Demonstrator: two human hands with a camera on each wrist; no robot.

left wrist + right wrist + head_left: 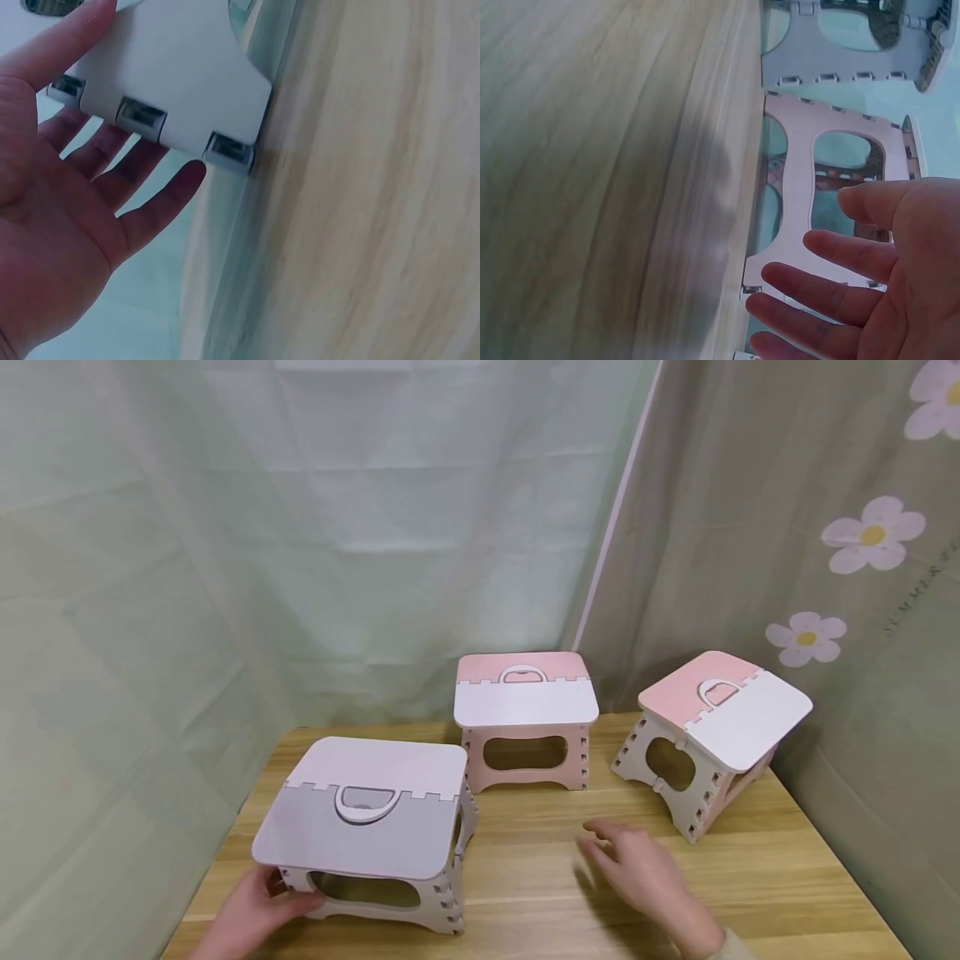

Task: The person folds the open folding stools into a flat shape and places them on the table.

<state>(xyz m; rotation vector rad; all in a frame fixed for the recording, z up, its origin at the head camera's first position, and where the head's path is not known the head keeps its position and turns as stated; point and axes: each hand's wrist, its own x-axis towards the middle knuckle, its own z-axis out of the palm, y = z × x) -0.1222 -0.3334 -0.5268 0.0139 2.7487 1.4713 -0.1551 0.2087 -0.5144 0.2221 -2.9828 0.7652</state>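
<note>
A folding step stool (360, 827) with a grey and pale pink top stands unfolded at the left of the table. At its front left leg is my left hand (258, 906), thumb across the front panel and fingers round the side edge. The left wrist view shows this hand (67, 180) close up, its fingers passing behind the leg panel (172, 67). My right hand (637, 868) hovers over the table right of centre, holding nothing, its fingers spread in the right wrist view. Beyond it stand a pink and white stool (525, 702) and another, angled one (738, 718).
The wood-grain table (525, 877) carries all three stools. Pale green curtain fabric (375, 527) hangs behind and at the left; a grey curtain with flower prints (712, 527) hangs at the back right.
</note>
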